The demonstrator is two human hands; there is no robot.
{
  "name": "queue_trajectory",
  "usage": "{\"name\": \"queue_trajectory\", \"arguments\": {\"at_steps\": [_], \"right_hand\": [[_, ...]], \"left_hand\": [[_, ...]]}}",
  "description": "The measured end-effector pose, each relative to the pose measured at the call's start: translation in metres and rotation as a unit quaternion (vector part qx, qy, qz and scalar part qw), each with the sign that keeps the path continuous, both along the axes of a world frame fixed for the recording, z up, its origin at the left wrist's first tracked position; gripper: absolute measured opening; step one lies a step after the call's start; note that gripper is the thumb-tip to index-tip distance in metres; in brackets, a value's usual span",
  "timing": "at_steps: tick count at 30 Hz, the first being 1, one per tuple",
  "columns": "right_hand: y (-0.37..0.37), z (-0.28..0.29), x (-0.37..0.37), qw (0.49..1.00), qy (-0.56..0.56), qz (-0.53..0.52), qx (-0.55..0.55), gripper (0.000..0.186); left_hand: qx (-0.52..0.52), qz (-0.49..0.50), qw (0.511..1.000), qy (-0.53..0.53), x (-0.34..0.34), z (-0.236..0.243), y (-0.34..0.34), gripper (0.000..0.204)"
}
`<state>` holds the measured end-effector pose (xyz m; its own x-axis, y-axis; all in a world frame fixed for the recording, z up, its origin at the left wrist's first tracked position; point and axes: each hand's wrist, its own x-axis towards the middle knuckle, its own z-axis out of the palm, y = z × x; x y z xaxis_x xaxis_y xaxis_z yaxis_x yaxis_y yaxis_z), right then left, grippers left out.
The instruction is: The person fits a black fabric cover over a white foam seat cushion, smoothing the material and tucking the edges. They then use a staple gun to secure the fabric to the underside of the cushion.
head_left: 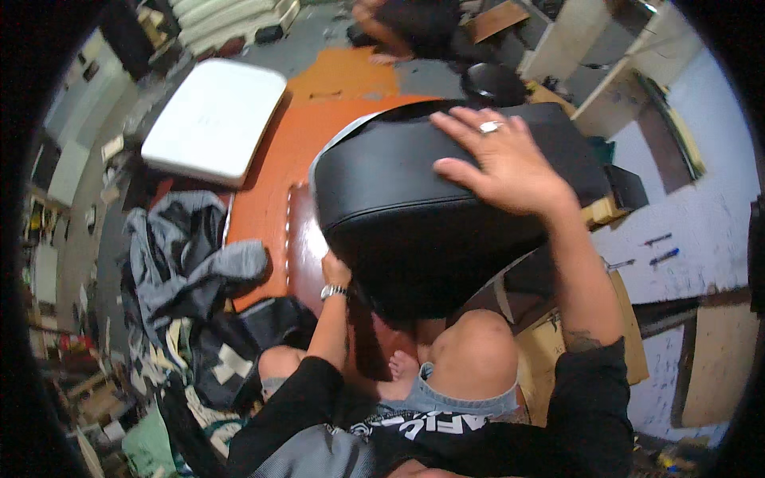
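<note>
A large padded cushion [430, 255] in a black leather-like cover, with a seam along its edge, is tilted up in front of my knees. A pale lining shows along its left rim. My right hand [506, 163], with a ring on it, lies across the top of the cushion, its fingers stretched and apart. At the cushion's lower left edge is my left hand [335, 271], below it a metal wristwatch [334, 291]. Its fingers are mostly hidden by the cushion, so their grip does not show. Under the cushion's left side lies a brown studded leather-like panel [301, 231].
Left of me are a white foam block [211, 119] and a heap of grey and black fabric [179, 255]. An orange sheet [267, 203] covers the floor. A round black object [494, 84] stands beyond the cushion. Pens [664, 256] lie on a white board at right. Another person [406, 28] sits ahead.
</note>
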<state>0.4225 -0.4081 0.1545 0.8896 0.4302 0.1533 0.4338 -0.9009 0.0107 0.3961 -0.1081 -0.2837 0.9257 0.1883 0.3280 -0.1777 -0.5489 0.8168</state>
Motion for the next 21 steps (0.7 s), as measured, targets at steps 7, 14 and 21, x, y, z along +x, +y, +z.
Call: {"name": "queue_trajectory", "arguments": {"at_steps": [7,14,21], "right_hand": [[0.003,0.006,0.028,0.995,0.087,-0.05,0.028,0.085],[0.003,0.007,0.044,0.99,0.115,-0.034,0.077,0.086],[-0.015,0.004,0.009,0.977,-0.046,-0.058,0.2,0.069]], "left_hand": [[0.157,-0.104,0.975,0.117,0.004,0.066,0.044,0.065],[0.203,-0.083,0.975,0.019,0.075,0.329,0.096,0.073],[0.226,-0.303,0.917,0.124,0.089,0.432,-0.068,0.057]]}}
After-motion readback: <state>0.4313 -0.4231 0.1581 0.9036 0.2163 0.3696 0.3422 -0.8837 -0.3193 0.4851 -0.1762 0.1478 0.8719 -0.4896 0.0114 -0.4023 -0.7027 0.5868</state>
